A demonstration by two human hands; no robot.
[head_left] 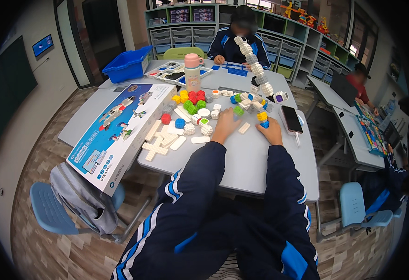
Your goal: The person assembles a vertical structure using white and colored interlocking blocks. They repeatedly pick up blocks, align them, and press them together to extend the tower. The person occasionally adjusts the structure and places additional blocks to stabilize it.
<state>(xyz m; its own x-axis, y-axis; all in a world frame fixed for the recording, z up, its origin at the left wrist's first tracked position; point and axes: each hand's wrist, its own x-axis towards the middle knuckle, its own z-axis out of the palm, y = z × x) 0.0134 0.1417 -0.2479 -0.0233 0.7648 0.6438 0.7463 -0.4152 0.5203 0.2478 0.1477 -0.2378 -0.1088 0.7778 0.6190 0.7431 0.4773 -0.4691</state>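
Observation:
My left hand (227, 125) is closed at the fingertips on a green knobbly block (238, 111), slightly blurred. In my right hand (271, 132) is a blue block (264, 124), with a yellow block (262, 116) stacked on it. Just beyond both hands lies a built piece of cream bars (249, 103) and coloured blocks. A tall leaning column of white and grey knobbly blocks (257, 70) rises behind it. One loose cream bar (244, 128) rests between my hands.
Loose red blocks (196, 96), green blocks (194, 107) and cream bars (157, 145) lie left of my hands. A pink-topped bottle (192, 74), large box (120, 128), parts tray (167, 73) and blue bin (127, 64) stand beyond. A phone (290, 119) lies right; a person (236, 39) sits opposite.

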